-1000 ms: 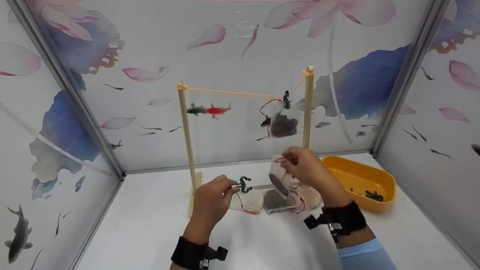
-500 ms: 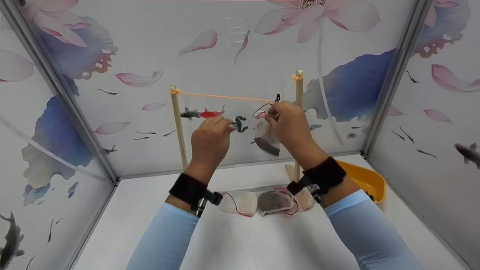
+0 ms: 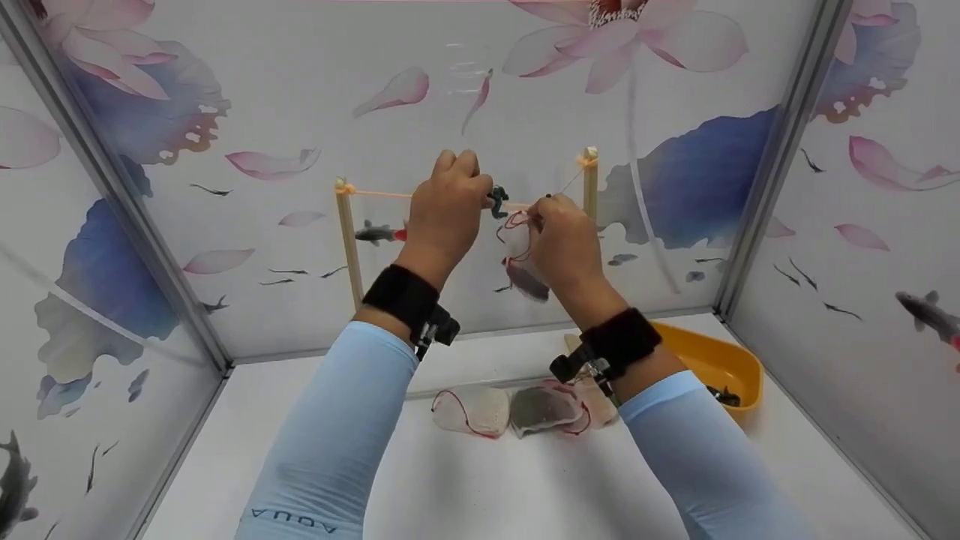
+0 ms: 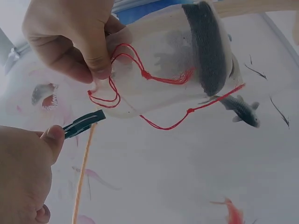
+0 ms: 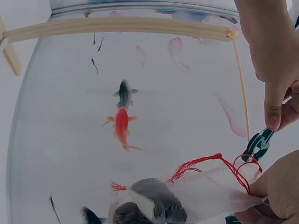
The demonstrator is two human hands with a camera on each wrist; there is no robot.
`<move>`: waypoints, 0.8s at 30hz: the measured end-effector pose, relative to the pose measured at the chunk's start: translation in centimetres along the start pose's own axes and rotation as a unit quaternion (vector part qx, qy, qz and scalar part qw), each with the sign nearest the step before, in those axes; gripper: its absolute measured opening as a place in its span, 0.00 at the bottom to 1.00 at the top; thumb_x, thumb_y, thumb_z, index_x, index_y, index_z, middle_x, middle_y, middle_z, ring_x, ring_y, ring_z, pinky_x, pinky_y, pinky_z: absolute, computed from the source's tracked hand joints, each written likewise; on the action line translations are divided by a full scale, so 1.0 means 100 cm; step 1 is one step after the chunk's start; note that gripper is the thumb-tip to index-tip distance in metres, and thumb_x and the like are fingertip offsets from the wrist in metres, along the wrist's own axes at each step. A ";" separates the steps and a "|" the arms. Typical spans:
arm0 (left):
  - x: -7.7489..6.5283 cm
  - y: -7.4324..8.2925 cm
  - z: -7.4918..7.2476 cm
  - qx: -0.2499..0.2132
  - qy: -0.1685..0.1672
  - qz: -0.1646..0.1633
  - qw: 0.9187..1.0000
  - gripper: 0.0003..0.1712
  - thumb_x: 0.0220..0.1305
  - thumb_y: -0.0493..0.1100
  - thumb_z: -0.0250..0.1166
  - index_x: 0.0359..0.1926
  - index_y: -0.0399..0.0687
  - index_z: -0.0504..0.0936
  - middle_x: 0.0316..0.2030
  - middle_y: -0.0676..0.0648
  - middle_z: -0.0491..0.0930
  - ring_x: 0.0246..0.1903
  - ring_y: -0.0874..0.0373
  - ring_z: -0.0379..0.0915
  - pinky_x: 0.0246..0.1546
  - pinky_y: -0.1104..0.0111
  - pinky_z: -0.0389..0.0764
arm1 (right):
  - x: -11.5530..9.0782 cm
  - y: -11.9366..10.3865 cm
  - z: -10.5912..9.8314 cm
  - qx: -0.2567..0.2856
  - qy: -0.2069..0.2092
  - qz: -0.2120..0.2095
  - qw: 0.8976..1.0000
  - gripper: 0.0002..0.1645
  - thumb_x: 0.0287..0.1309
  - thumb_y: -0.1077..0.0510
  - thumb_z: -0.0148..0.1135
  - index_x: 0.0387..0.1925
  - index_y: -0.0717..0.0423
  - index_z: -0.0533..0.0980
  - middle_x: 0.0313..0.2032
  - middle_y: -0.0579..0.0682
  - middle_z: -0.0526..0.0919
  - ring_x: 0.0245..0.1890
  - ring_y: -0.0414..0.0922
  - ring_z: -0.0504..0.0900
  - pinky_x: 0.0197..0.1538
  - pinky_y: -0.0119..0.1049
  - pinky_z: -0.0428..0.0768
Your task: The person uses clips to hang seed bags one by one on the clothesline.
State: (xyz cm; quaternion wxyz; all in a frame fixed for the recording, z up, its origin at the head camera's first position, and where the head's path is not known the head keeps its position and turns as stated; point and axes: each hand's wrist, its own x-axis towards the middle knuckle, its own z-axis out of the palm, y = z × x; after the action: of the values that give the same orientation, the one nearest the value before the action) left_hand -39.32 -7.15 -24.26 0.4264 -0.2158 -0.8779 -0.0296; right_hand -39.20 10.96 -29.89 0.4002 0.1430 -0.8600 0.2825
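Note:
My left hand (image 3: 450,214) pinches a dark green clothespin (image 3: 498,201) level with the orange cord (image 3: 382,195). In the left wrist view, the tip of the clothespin (image 4: 84,125) is beside the cord, near the top of a white mesh drawstring bag (image 4: 159,93). My right hand (image 3: 566,240) pinches that bag by its gathered top, just below the cord. Dark contents show in its lower end, and red drawstrings (image 5: 217,161) loop from its mouth. Another bag, clipped to the cord farther right, is mostly hidden behind my right hand.
Two wooden posts (image 3: 349,247) hold up the cord. On the white table lie a pale bag (image 3: 480,412), a grey-filled bag (image 3: 544,411) and a pinkish bag (image 3: 600,405). A yellow tray (image 3: 752,386) with dark green clothespins stands at right.
Both hands have risen from over the table to the cord. The left brought the clothespin up; the right lifted the drawstring bag off the table area and holds it at the cord.

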 end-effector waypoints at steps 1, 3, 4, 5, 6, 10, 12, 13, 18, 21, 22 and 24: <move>0.001 -0.001 0.001 0.002 -0.007 -0.001 1.000 0.09 0.76 0.46 0.76 0.47 0.45 0.94 0.44 0.44 0.79 0.45 0.48 0.73 0.38 0.57 0.92 | 0.000 0.000 0.002 -0.003 0.003 -0.002 1.000 0.04 0.76 0.68 0.70 0.45 0.66 0.89 0.41 0.62 0.90 0.44 0.57 0.94 0.52 0.48 0.94; 0.001 -0.003 0.001 -0.001 -0.017 -0.010 1.000 0.09 0.77 0.46 0.76 0.48 0.45 0.94 0.45 0.44 0.80 0.46 0.48 0.74 0.40 0.57 0.92 | 0.001 0.001 0.005 -0.009 0.010 -0.004 1.000 0.04 0.76 0.68 0.70 0.45 0.66 0.89 0.40 0.61 0.90 0.43 0.57 0.94 0.51 0.48 0.94; 0.002 -0.004 0.001 -0.005 -0.021 -0.017 1.000 0.10 0.77 0.46 0.76 0.48 0.45 0.94 0.45 0.44 0.80 0.47 0.48 0.74 0.42 0.57 0.92 | 0.002 0.001 0.006 -0.012 0.013 -0.005 1.000 0.04 0.76 0.68 0.70 0.44 0.66 0.89 0.40 0.61 0.90 0.42 0.57 0.94 0.51 0.48 0.94; 0.003 -0.005 0.001 -0.012 -0.024 -0.024 0.999 0.10 0.77 0.47 0.75 0.49 0.46 0.95 0.46 0.44 0.80 0.47 0.48 0.74 0.43 0.57 0.92 | 0.002 0.001 0.008 -0.012 0.015 -0.004 1.000 0.04 0.76 0.67 0.71 0.44 0.65 0.89 0.40 0.61 0.90 0.42 0.56 0.94 0.50 0.48 0.94; 0.004 -0.005 0.001 -0.018 -0.028 -0.031 0.999 0.10 0.77 0.47 0.75 0.49 0.46 0.95 0.46 0.44 0.80 0.48 0.48 0.75 0.43 0.57 0.92 | 0.002 0.001 0.008 -0.013 0.017 -0.005 1.000 0.04 0.77 0.67 0.70 0.44 0.65 0.89 0.39 0.60 0.90 0.41 0.56 0.94 0.50 0.48 0.94; 0.006 -0.004 0.000 -0.031 -0.051 -0.047 0.997 0.12 0.77 0.50 0.75 0.50 0.49 0.96 0.47 0.45 0.79 0.49 0.49 0.74 0.43 0.58 0.91 | 0.003 -0.002 0.010 -0.014 0.022 -0.013 1.000 0.05 0.78 0.65 0.70 0.45 0.63 0.89 0.40 0.58 0.90 0.39 0.54 0.94 0.47 0.46 0.94; 0.007 -0.003 0.001 -0.034 -0.062 -0.047 0.996 0.12 0.77 0.50 0.74 0.51 0.50 0.96 0.48 0.46 0.79 0.49 0.49 0.73 0.43 0.58 0.90 | 0.003 -0.002 0.010 -0.016 0.027 -0.018 0.999 0.05 0.79 0.64 0.70 0.45 0.62 0.89 0.40 0.58 0.91 0.38 0.53 0.94 0.46 0.46 0.94; 0.007 -0.003 0.002 -0.036 -0.066 -0.045 0.996 0.12 0.77 0.51 0.74 0.51 0.50 0.96 0.48 0.46 0.79 0.49 0.49 0.73 0.43 0.58 0.90 | 0.004 -0.002 0.010 -0.015 0.029 -0.019 0.999 0.05 0.79 0.63 0.70 0.45 0.62 0.89 0.40 0.57 0.91 0.38 0.53 0.94 0.45 0.46 0.93; 0.007 -0.002 0.003 -0.036 -0.078 -0.036 0.996 0.15 0.78 0.50 0.74 0.57 0.48 0.94 0.50 0.45 0.80 0.51 0.49 0.74 0.47 0.59 0.91 | 0.004 0.000 0.011 -0.006 0.030 -0.020 0.999 0.04 0.78 0.64 0.70 0.46 0.61 0.89 0.41 0.58 0.92 0.40 0.54 0.94 0.48 0.47 0.93; 0.005 -0.001 0.003 -0.026 -0.103 -0.027 0.994 0.21 0.79 0.51 0.73 0.64 0.45 0.90 0.52 0.44 0.80 0.54 0.49 0.74 0.50 0.59 0.90 | 0.004 0.003 0.011 0.002 0.024 -0.019 1.000 0.04 0.79 0.64 0.70 0.47 0.61 0.89 0.43 0.58 0.92 0.43 0.54 0.94 0.51 0.47 0.93; 0.005 -0.001 0.003 -0.022 -0.113 -0.022 0.993 0.23 0.80 0.52 0.73 0.66 0.45 0.89 0.53 0.44 0.80 0.54 0.48 0.73 0.51 0.59 0.90 | 0.004 0.004 0.011 0.003 0.022 -0.019 1.000 0.05 0.79 0.64 0.70 0.48 0.61 0.89 0.43 0.58 0.92 0.44 0.54 0.94 0.52 0.47 0.94; 0.003 -0.002 0.002 -0.013 -0.127 -0.012 0.992 0.26 0.81 0.54 0.72 0.69 0.45 0.87 0.54 0.43 0.80 0.55 0.48 0.73 0.51 0.59 0.89 | 0.003 0.005 0.011 0.002 0.019 -0.021 1.000 0.05 0.79 0.64 0.70 0.49 0.61 0.89 0.44 0.58 0.93 0.44 0.55 0.94 0.54 0.47 0.94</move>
State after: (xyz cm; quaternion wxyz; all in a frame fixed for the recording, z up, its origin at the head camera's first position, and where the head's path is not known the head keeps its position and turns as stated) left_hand -39.73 -7.13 -24.10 0.3084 -0.2133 -0.9268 -0.0188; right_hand -40.30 10.67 -30.41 0.4219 0.1563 -0.8484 0.2790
